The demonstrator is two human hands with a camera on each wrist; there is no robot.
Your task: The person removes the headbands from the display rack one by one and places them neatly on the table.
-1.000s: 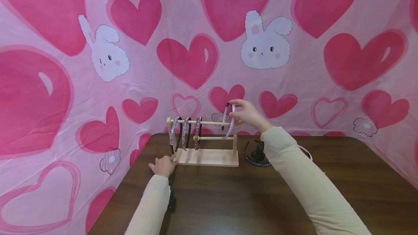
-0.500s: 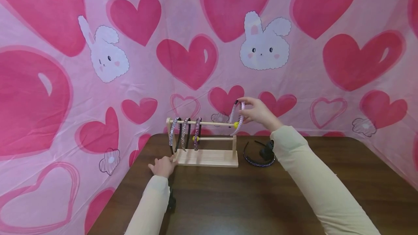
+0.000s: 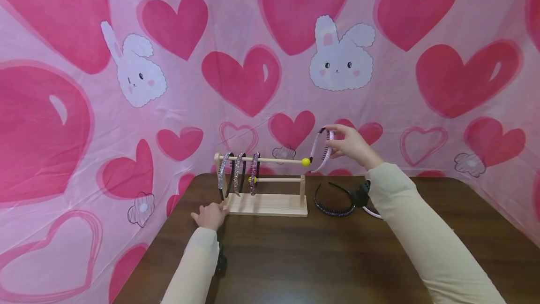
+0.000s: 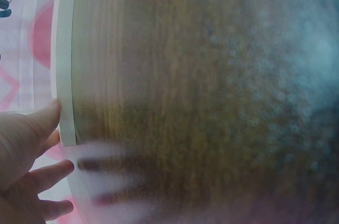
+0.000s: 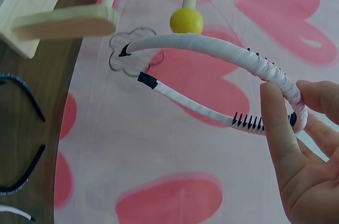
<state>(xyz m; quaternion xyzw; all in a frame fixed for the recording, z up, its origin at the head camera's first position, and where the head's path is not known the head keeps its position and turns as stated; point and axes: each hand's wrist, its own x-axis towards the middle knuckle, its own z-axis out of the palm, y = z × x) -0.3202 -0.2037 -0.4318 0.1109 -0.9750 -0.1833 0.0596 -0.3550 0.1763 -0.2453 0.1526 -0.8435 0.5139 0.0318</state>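
Observation:
In the right wrist view my right hand [image 5: 304,155] pinches a white wrapped headband [image 5: 185,42] with dark comb teeth inside, near the top of its curve. In the head view this headband hangs just right of the yellow ball [image 3: 305,162] on the upper rod's end, apart from it. My left hand [image 3: 210,216] touches the left end of the wooden stand [image 3: 266,204], its fingers mostly straight and spread. From the upper rod hang several glittery headbands: silver [image 3: 223,172], gold-pink [image 3: 238,175] and purple [image 3: 255,172].
A dark toothed headband [image 3: 333,211] lies on the brown table [image 3: 295,257], right of the stand. Partly behind my right wrist lies a white headband [image 3: 372,213]. A pink heart-print cloth [image 3: 244,22] hangs behind. The lower rod [image 3: 278,179] also has a yellow ball.
My right hand has moved right with the white headband, away from the upper rod, past its yellow ball. My left hand stays at the stand's left end.

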